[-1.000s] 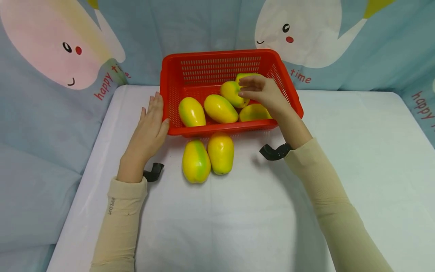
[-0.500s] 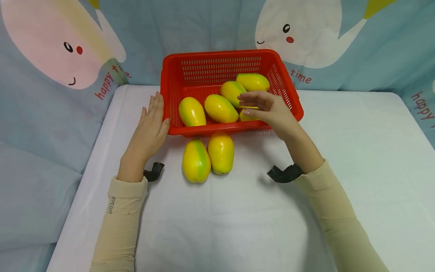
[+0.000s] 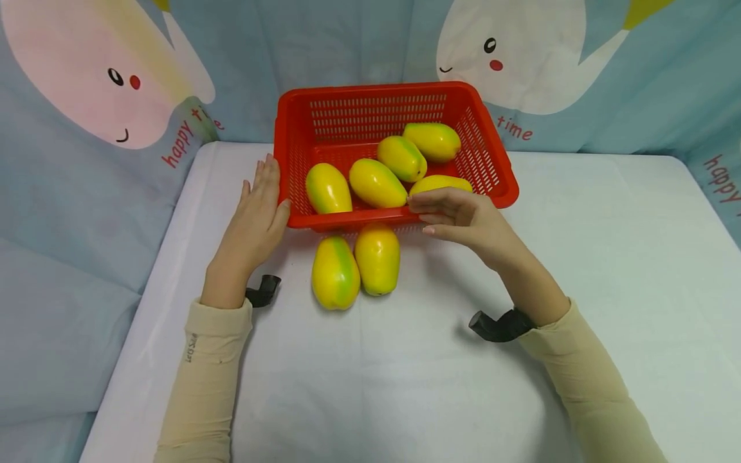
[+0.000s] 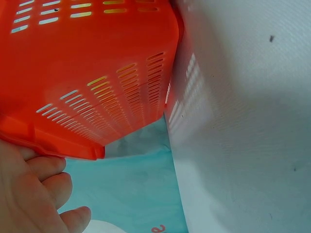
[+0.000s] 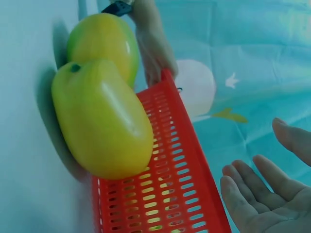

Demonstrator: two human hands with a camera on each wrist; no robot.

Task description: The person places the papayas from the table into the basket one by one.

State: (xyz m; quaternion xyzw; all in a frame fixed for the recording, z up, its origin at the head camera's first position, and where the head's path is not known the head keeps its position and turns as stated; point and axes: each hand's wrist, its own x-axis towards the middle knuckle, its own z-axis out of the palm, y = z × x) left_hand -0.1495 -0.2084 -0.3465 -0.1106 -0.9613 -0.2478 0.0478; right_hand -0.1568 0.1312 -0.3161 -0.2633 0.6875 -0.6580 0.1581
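A red slotted plastic basket [image 3: 324, 222] holds several yellow-green mangoes [image 3: 378, 183]. My left hand [image 3: 251, 222] rests against its left end with the fingers extended; in the left wrist view the fingers [image 4: 46, 167] touch the basket's rim. Over the front rim, toward the right corner, my right hand [image 3: 471, 225] hovers with fingers loosely bent and nothing held. Two more mangoes lie side by side on the table before the basket, a left one [image 3: 336, 273] and a right one [image 3: 377, 260]. The right wrist view shows the right palm [image 5: 277, 208] bare beside the basket wall.
The basket stands at the back of a table [image 3: 405, 386] covered in white cloth. Behind it hangs a blue curtain [image 3: 359, 45] with cartoon whales. A black wrist piece sticks out from each wrist, the left [image 3: 264, 290] and the right [image 3: 502, 325].
My right hand has drawn back from above the basket's right side toward the front rim, uncovering the mangoes at the right. My left hand stays at the left end.
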